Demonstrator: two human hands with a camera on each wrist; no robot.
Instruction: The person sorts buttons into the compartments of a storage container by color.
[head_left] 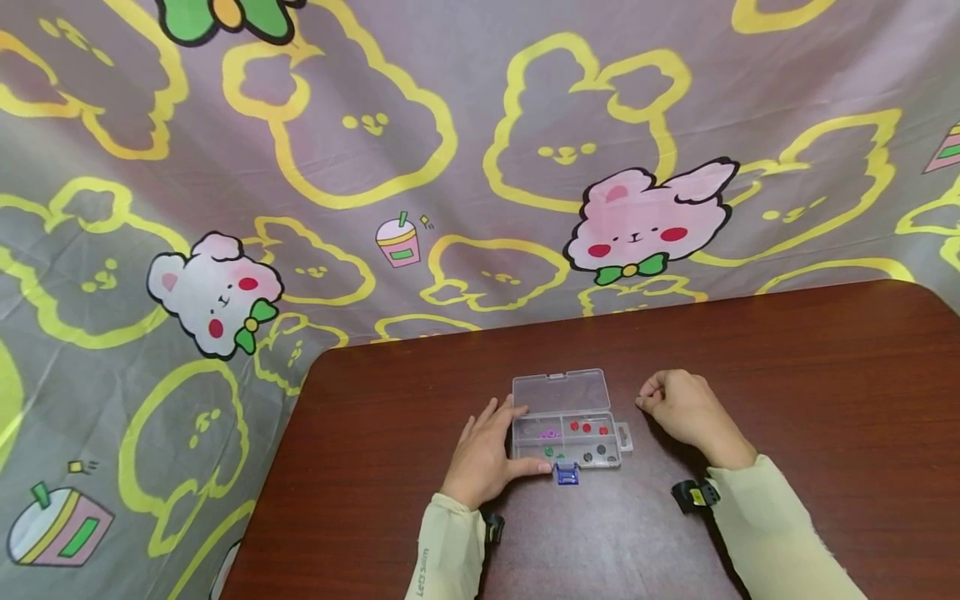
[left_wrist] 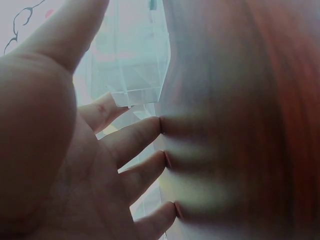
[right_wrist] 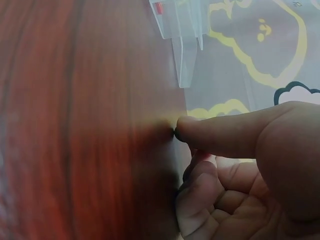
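A clear plastic compartment box (head_left: 515, 442) stands on the table with its lid (head_left: 561, 392) raised at the back. My left hand (head_left: 483, 458) is at its left end, fingers spread and mostly straight, thumb along the front edge and index finger near the rear corner. Inside lie small red discs (head_left: 587, 427), purple rings (head_left: 551, 433), green pieces (head_left: 549, 452) and dark discs (head_left: 601, 450). To the right, my right hand (head_left: 686, 408) is low over the table, fingers curled and thumb forward. A bit of red shows under its thumb; I cannot tell whether it holds something.
The box's blue latch (head_left: 567, 474) hangs at the front, and a clear hanging tab (head_left: 625, 437) juts from its right end. Around it is the dark reddish-brown wooden table (head_left: 390, 417). A patterned cloth (head_left: 465, 183) hangs behind the table's far edge.
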